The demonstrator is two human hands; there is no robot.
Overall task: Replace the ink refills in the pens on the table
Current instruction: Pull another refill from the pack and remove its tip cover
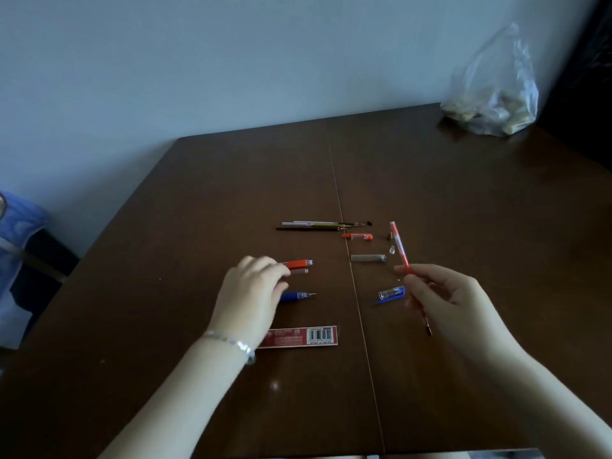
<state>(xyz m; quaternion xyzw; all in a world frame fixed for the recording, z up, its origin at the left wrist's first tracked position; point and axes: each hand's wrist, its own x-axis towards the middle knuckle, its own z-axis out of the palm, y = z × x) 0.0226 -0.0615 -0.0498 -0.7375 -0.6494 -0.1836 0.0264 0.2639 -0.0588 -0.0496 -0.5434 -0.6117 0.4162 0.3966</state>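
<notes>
My right hand (443, 293) holds a red pen (401, 250) upright and tilted, its lower end poking out below the palm. My left hand (253, 291) rests palm down over a row of pens, its fingertips touching a red pen barrel (299, 263) and a grey one (299, 271) beneath it. A blue pen (296, 296) pokes out from under that hand. Several loose refills (318, 225) lie further back. A red cap (357, 236), a grey cap (368, 258) and a blue cap (392, 293) lie between my hands.
A red refill package with a barcode (299, 336) lies near my left wrist. Two small pen tips (391, 250) sit beside the red pen. A clear plastic bag (493, 94) stands at the brown table's (231, 193) far right corner. A blue object (16, 233) is off the left edge.
</notes>
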